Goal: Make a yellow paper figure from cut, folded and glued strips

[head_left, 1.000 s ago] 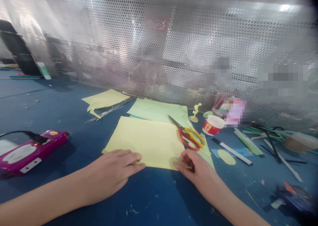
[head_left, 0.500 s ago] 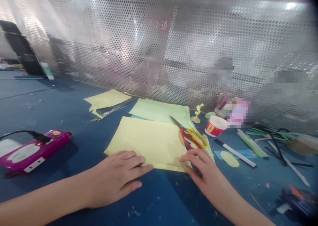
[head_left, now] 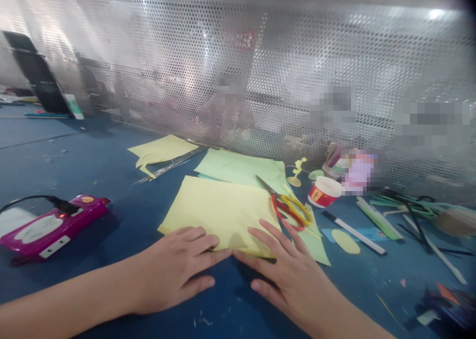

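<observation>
A yellow sheet of paper (head_left: 219,205) lies flat before me, its near edge folded in a narrow strip. My left hand (head_left: 178,269) rests on the left part of that near edge, fingers stretched out. On the right part lies my right hand (head_left: 282,264), fingers spread, its index fingertip meeting the left one at the fold. Scissors (head_left: 286,205) with red and yellow handles lie across the sheet's right side. Behind it are pale green sheets (head_left: 241,165), with more green paper (head_left: 316,244) beside my right hand.
A magenta power strip (head_left: 55,225) with a plugged-in cord stands at left. On the right are a red and white paper cup (head_left: 325,191), a marker (head_left: 355,232), a yellow paper oval (head_left: 345,241) and a glue gun-like blue object (head_left: 446,304). A perforated metal panel (head_left: 167,56) rises behind.
My right hand has slid left along the folded edge and spread its fingers, uncovering green paper at the right. My left hand has stayed nearly in place.
</observation>
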Demonstrator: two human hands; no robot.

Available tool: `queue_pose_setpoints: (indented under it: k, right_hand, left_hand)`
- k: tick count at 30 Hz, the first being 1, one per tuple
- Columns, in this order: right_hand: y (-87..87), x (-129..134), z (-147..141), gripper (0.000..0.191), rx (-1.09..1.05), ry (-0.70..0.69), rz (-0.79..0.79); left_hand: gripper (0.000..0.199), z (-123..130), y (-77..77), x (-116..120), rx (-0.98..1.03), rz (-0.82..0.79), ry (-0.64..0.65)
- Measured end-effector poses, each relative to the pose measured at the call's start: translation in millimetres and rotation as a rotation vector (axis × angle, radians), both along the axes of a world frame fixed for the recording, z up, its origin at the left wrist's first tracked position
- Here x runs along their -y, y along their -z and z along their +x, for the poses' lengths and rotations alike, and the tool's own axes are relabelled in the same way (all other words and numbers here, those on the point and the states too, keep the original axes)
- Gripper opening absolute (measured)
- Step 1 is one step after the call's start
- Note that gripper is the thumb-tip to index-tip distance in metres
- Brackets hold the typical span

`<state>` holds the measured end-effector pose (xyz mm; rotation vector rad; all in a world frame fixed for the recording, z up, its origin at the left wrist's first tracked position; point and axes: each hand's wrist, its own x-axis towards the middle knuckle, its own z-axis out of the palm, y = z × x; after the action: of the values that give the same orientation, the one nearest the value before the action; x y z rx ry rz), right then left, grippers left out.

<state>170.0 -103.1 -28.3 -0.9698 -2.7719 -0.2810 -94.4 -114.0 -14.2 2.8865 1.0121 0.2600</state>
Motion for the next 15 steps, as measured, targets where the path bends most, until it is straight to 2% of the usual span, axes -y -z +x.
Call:
queue_pose_setpoints:
  k: [15]
  right_hand:
    - [-2.4,-1,30,0.051,0.130,0.060,-0.040]
  left_hand:
    - [0.044,0,1.0,0,-0.053,-0.025,-0.006]
